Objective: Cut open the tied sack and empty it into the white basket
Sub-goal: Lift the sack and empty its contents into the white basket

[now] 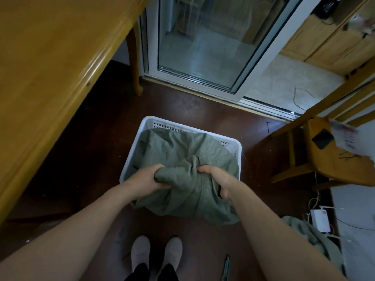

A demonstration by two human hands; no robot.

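Observation:
A grey-green cloth sack hangs over the white slotted basket on the dark floor, with its far end down inside the basket. My left hand grips a bunched fold of the sack on the left. My right hand clutches the cloth on the right. The sack's near end drapes over the basket's front rim. What lies in the basket under the cloth is hidden.
A wooden table stands at the left. A wooden chair with a phone on it is at the right. More green cloth lies at the lower right beside a white box. A thin tool lies by my feet.

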